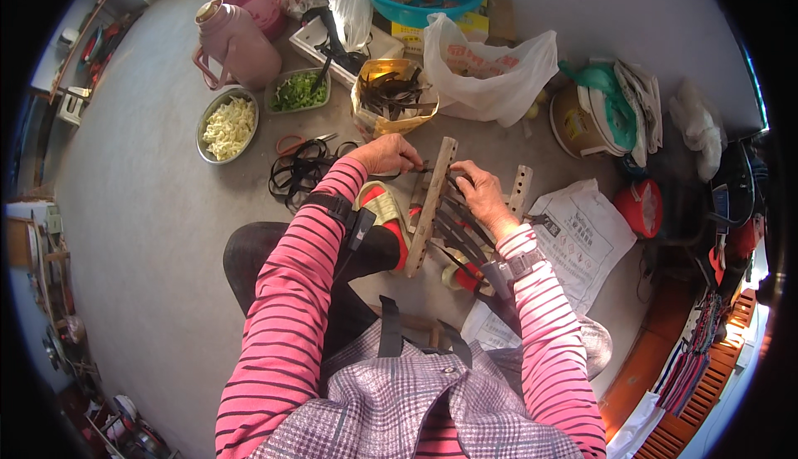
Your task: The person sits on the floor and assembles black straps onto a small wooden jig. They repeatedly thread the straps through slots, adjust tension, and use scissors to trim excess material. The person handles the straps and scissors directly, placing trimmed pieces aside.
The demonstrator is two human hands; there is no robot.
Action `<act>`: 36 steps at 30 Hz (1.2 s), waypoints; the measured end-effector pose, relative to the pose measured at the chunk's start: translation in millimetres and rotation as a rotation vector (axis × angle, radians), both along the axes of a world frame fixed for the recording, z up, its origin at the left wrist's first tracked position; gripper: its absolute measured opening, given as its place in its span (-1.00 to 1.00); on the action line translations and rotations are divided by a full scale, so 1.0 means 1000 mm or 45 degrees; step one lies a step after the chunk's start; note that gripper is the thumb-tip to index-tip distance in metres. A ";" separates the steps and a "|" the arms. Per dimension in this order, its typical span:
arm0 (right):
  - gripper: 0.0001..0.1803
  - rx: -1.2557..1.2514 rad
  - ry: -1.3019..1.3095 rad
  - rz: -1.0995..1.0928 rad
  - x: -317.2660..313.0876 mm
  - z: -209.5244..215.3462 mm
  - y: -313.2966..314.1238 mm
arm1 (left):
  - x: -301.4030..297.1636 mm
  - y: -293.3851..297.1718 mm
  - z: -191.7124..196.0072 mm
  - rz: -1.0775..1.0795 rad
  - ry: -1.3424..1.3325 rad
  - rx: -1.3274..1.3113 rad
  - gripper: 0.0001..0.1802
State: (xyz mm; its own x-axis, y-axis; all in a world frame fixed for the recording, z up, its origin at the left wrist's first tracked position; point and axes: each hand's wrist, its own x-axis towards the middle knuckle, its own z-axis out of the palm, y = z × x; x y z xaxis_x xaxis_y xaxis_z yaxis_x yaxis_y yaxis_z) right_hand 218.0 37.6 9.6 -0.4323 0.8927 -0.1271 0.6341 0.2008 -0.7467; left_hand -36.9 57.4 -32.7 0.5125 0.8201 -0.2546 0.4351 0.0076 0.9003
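A white plastic bag with red print point(490, 73) slumps on the floor below a teal basin. Just left of it stands an open gold foil bag point(376, 98) holding dark strips. A yellow printed box point(465, 25) lies under the basin. A flat white printed sack point(582, 239) lies further right.

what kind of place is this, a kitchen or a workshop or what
Most likely a home floor used for food preparation, not a workshop. On the bare concrete floor stand pink thermos flasks, a metal bowl of pale shredded food and a dish of chopped greens.
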 end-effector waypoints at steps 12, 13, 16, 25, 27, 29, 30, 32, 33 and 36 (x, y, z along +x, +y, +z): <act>-0.74 0.024 0.031 0.042 0.003 -0.005 -0.001 | 0.001 -0.001 0.007 -0.023 0.023 -0.049 -0.66; -0.74 0.019 0.031 0.040 0.003 -0.005 -0.001 | 0.002 -0.001 0.005 0.000 -0.002 -0.045 -0.65; -0.74 -0.028 0.013 0.024 0.003 -0.002 -0.001 | 0.003 -0.002 -0.002 0.036 -0.059 -0.046 -0.60; -0.72 -0.132 0.040 -0.030 -0.001 0.008 -0.003 | 0.005 -0.008 0.002 0.011 -0.150 -0.134 -0.52; -0.72 -0.155 0.042 -0.037 -0.001 0.008 -0.004 | 0.003 -0.009 0.005 -0.005 -0.187 -0.144 -0.53; -0.71 -0.196 0.063 -0.044 -0.001 0.008 -0.005 | 0.004 -0.009 0.006 0.016 -0.231 -0.237 -0.54; -0.71 -0.180 0.057 -0.044 -0.001 0.007 -0.005 | 0.004 -0.009 0.006 0.026 -0.244 -0.275 -0.54; -0.71 -0.208 0.060 -0.057 -0.001 0.007 -0.004 | 0.009 -0.009 0.003 0.061 -0.281 -0.250 -0.56; -0.71 -0.187 0.067 -0.040 -0.001 0.007 -0.004 | 0.010 -0.010 0.001 0.079 -0.293 -0.237 -0.57; -0.72 -0.179 0.062 -0.034 -0.001 0.009 -0.003 | 0.011 -0.007 -0.004 0.119 -0.220 -0.184 -0.62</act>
State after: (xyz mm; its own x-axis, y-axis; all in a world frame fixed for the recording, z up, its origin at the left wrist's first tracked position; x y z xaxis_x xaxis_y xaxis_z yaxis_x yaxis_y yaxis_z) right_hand 217.3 34.9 18.3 -0.4171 0.8789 -0.2313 0.6003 0.0754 -0.7962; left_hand -26.1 50.1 -36.8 0.4825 0.8273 -0.2879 0.2658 0.1749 0.9480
